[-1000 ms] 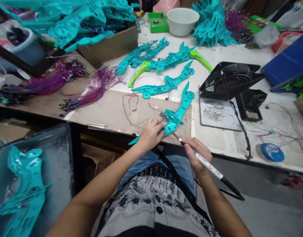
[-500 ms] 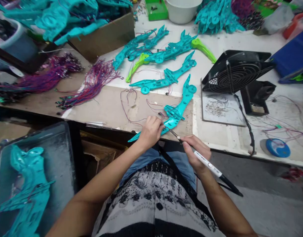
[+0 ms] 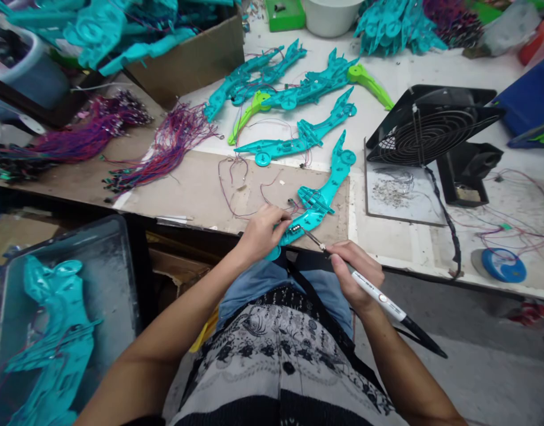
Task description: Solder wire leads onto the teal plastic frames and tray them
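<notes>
While our right hand (image 3: pixel 356 272) is holding the white soldering pen (image 3: pixel 374 289), we are pointing its thin tip at a black slot with shiny dots (image 3: pixel 295 228) in the blue-green part (image 3: pixel 314 220). That part is lying left of the black fan (image 3: pixel 435 136) and nearer to us, its low end poking past the surface (image 3: pixel 389 244). We are guessing that a still part, a steady tip and short, light touches are working best, with skin staying off metal that may be hot. Our left hand (image 3: pixel 263 232) is resting farther left of the fan, thumb and fingers sitting close together; we are not managing to tell whether they are gripping the part or a wire. Both arms are reaching forward, and the pen is slanting back toward us.
</notes>
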Motion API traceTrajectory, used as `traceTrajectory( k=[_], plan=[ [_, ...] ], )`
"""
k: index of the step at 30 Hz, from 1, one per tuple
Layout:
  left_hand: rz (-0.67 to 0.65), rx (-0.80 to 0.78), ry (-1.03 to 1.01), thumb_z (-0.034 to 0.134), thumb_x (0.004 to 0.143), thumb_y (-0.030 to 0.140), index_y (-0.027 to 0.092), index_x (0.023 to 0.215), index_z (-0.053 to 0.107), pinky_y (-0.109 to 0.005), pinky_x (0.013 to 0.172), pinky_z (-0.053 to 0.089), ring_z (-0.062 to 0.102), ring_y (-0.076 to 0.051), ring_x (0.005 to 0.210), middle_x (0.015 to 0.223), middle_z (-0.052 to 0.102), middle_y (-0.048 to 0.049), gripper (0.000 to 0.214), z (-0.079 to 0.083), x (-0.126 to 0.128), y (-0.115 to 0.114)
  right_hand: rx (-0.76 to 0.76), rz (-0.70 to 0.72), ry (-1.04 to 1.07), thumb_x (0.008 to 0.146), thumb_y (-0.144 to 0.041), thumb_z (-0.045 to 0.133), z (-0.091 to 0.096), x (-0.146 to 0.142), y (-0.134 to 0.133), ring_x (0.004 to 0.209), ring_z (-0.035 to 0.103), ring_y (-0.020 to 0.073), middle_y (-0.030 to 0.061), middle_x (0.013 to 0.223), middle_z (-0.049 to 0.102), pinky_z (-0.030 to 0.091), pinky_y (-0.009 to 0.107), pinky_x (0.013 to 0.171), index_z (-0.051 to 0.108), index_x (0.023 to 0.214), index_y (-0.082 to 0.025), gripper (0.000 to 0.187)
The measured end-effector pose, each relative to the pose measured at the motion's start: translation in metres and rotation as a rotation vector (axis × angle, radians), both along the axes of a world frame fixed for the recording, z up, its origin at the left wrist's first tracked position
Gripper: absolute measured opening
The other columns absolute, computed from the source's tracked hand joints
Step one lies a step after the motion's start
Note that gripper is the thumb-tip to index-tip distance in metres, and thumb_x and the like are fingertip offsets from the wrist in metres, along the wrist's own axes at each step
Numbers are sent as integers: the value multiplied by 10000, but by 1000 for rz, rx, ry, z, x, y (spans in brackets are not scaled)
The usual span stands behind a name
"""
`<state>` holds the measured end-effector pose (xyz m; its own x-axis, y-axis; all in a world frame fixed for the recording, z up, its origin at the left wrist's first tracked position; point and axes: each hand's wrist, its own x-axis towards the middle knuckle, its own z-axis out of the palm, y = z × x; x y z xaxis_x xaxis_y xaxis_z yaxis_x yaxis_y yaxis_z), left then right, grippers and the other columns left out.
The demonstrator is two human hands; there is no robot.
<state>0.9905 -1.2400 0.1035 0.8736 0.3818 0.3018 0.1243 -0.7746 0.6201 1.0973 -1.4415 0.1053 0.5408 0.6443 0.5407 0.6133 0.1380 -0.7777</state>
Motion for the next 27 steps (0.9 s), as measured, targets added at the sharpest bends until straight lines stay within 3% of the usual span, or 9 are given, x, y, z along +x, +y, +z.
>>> traceTrajectory(
  k=[5, 13, 27],
  plan=[
    [-157, -4, 145, 595, 890, 163, 160, 950, 685, -305, 762, 485, 611, -187, 859, 886, 622, -61, 108, 5, -9, 18, -22, 40, -8, 864, -104, 586, 5, -5, 8, 746, 662, 168, 51, 804, 685, 527, 290, 651, 726, 957, -192, 190],
    [-131, -85, 142, 587, 878, 142, 166, 846, 656, -281, 743, 468, 597, -172, 839, 858, 603, -44, 79, -1, -10, 15, -25, 61, -10, 855, -80, 590, 5, -7, 13, 747, 660, 162, 49, 808, 681, 520, 286, 648, 715, 966, -194, 202],
    [-131, -28, 116, 531, 870, 130, 170, 775, 606, -270, 726, 465, 585, -157, 789, 837, 594, -43, 128, -3, -9, 13, -64, 84, -60, 865, -107, 580, 11, -4, 16, 733, 655, 152, 35, 784, 668, 519, 275, 638, 716, 948, -202, 186]
  ],
)
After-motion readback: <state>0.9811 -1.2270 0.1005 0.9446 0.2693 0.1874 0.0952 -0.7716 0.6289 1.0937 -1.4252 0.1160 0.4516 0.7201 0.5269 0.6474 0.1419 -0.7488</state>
